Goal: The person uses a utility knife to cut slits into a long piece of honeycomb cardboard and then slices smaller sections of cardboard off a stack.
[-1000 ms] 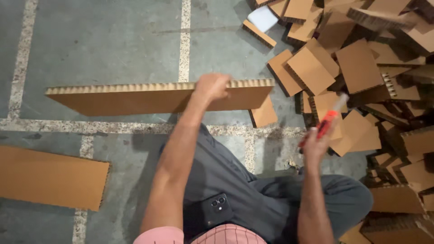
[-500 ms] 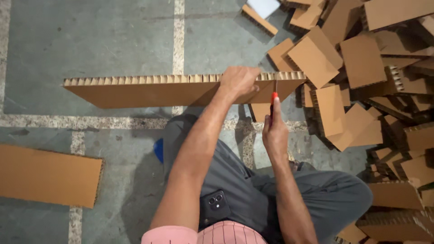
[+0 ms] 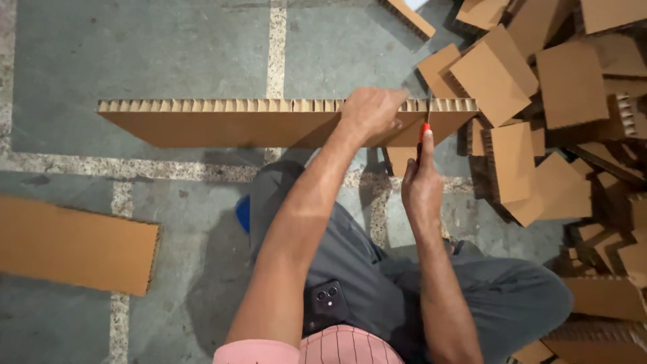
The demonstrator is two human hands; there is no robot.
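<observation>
A long strip of honeycomb cardboard (image 3: 222,120) stands on its edge across the floor in front of me. My left hand (image 3: 371,111) grips its top edge near the right end. Just right of that, my right hand (image 3: 421,182) holds a red-handled utility knife (image 3: 423,131) whose blade meets the strip's top edge. Between my arms my knees in grey trousers show, with a dark phone (image 3: 327,300) resting on my lap.
A big heap of cut cardboard pieces (image 3: 539,101) fills the right side and spills toward my right leg. Another flat cardboard board (image 3: 74,243) lies on the concrete floor at the left. Something blue (image 3: 243,212) peeks out beside my left knee.
My right hand came in from the right with the knife and set the blade against the strip. The strip sits slightly lower and more to the right in view.
</observation>
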